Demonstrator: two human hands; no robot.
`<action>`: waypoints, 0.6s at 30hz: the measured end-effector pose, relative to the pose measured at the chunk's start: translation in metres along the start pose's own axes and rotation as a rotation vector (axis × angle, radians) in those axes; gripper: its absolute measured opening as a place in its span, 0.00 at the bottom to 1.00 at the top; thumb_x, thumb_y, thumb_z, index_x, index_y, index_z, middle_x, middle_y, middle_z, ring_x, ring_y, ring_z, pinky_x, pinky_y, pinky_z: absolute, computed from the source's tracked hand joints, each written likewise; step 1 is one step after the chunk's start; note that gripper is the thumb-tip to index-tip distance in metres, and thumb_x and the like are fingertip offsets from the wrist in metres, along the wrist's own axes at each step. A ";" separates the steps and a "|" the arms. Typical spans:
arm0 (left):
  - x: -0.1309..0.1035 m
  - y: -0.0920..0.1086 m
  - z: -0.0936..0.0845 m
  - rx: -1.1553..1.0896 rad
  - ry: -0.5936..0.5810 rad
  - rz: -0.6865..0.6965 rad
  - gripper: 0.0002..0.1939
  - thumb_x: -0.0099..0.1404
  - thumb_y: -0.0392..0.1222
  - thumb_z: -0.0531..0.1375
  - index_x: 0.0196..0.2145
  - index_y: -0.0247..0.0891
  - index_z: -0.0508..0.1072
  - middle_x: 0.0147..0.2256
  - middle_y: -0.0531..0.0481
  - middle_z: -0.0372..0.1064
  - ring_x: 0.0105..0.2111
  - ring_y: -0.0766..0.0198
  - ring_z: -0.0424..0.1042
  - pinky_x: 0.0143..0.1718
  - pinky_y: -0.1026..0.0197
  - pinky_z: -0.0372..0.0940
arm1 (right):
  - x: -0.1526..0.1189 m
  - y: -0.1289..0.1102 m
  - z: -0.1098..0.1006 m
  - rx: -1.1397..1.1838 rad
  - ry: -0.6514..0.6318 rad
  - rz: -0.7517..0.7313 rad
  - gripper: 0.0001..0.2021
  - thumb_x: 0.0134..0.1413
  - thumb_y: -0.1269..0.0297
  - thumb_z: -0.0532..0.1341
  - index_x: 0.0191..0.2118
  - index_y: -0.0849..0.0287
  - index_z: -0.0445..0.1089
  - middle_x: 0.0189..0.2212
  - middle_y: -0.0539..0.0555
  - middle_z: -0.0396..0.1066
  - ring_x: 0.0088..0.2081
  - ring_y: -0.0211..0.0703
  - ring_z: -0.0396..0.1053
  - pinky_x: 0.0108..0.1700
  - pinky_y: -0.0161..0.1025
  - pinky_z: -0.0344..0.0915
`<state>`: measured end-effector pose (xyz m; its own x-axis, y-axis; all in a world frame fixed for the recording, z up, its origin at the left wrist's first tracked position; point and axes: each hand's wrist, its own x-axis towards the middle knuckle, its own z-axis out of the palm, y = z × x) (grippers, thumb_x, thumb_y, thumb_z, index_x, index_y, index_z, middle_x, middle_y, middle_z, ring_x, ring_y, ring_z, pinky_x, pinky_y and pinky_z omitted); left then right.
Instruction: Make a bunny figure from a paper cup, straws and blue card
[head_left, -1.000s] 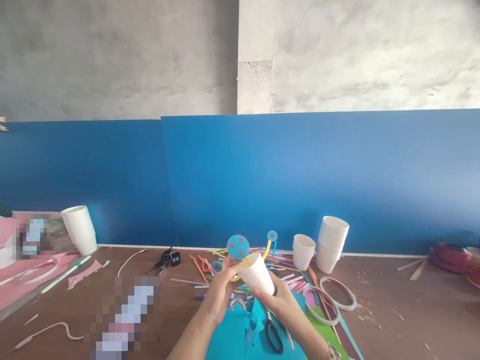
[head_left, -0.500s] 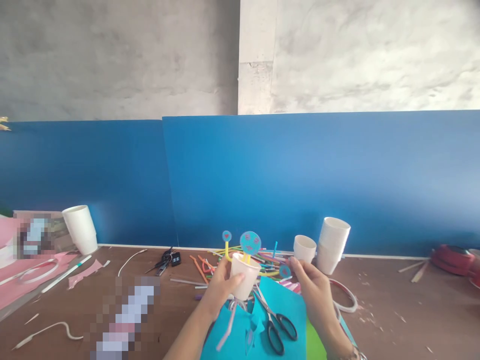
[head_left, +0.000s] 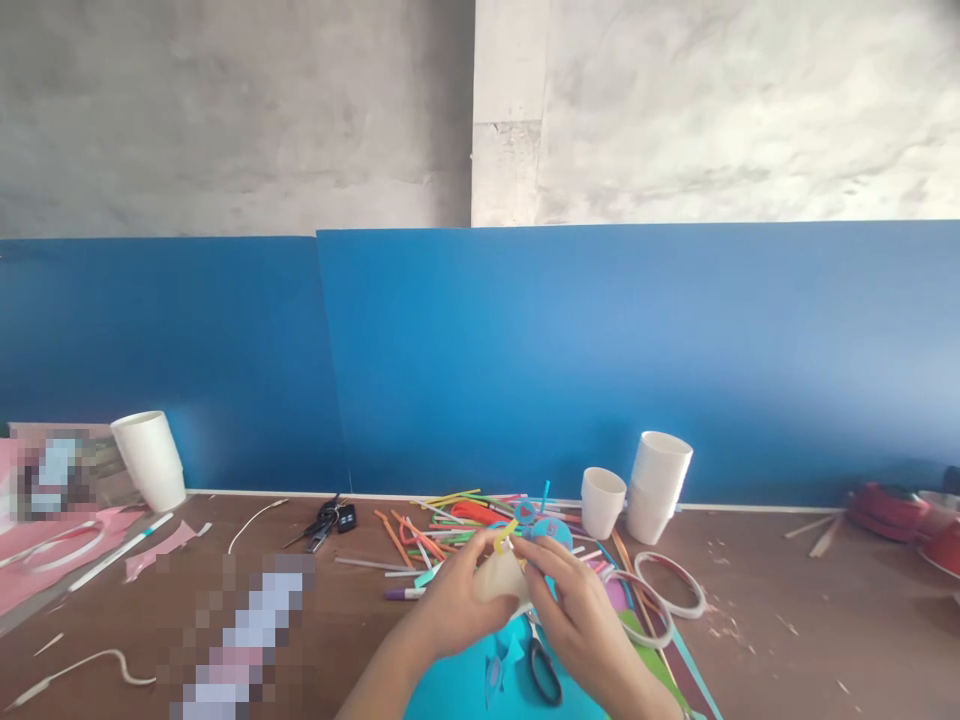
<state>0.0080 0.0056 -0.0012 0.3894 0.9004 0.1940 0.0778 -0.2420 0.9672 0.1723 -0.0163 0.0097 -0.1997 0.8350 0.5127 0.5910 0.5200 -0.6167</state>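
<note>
My left hand (head_left: 465, 590) is closed around a white paper cup (head_left: 499, 580), which is tipped over and partly hidden by fingers. My right hand (head_left: 574, 600) grips the cup's other side, its fingertips beside a bent yellow straw (head_left: 504, 540). Just beyond the fingers show a larger blue paper disc (head_left: 553, 532) and a smaller one (head_left: 527, 512). Below the hands, black-handled scissors (head_left: 545, 672) lie on blue paper (head_left: 450, 690), partly covered by my right hand.
Coloured straws (head_left: 457, 515) are heaped behind the hands. A single cup (head_left: 602, 505) and a cup stack (head_left: 658, 490) stand to their right, with tape rings (head_left: 671, 585) in front. Keys (head_left: 330, 520) and another cup stack (head_left: 150, 460) are left. A blue partition (head_left: 600, 350) closes the back.
My right hand has moved left to the cup, meeting my left hand. The cup has tipped from upright, and its blue discs now point away beyond the hands.
</note>
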 end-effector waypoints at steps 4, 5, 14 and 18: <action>0.001 0.002 0.001 0.010 -0.002 0.032 0.21 0.56 0.42 0.63 0.49 0.41 0.70 0.43 0.45 0.72 0.41 0.53 0.70 0.40 0.59 0.64 | -0.004 -0.001 0.007 -0.040 -0.009 0.023 0.20 0.61 0.61 0.49 0.55 0.57 0.67 0.47 0.60 0.72 0.46 0.50 0.70 0.46 0.42 0.68; 0.002 0.001 0.001 0.009 0.005 0.032 0.21 0.56 0.42 0.63 0.49 0.41 0.70 0.45 0.44 0.71 0.43 0.52 0.70 0.42 0.58 0.63 | -0.005 0.000 0.008 -0.054 -0.015 0.037 0.20 0.61 0.60 0.49 0.56 0.57 0.67 0.48 0.61 0.71 0.48 0.51 0.70 0.47 0.43 0.68; 0.004 0.001 0.001 -0.074 0.013 0.018 0.22 0.54 0.45 0.66 0.47 0.42 0.73 0.48 0.44 0.71 0.48 0.49 0.69 0.48 0.54 0.63 | -0.002 -0.005 0.001 -0.123 -0.059 0.078 0.20 0.61 0.57 0.50 0.51 0.61 0.70 0.40 0.61 0.73 0.38 0.49 0.71 0.41 0.42 0.68; 0.004 0.004 0.003 -0.126 -0.012 0.022 0.22 0.54 0.45 0.66 0.47 0.41 0.72 0.46 0.43 0.72 0.47 0.49 0.69 0.47 0.54 0.63 | 0.000 -0.011 0.001 -0.123 -0.096 0.052 0.16 0.62 0.59 0.50 0.43 0.59 0.72 0.33 0.57 0.72 0.33 0.45 0.69 0.36 0.39 0.67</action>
<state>0.0126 0.0067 0.0031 0.4008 0.8907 0.2146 -0.0468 -0.2140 0.9757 0.1651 -0.0218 0.0158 -0.2364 0.8766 0.4192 0.6923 0.4547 -0.5603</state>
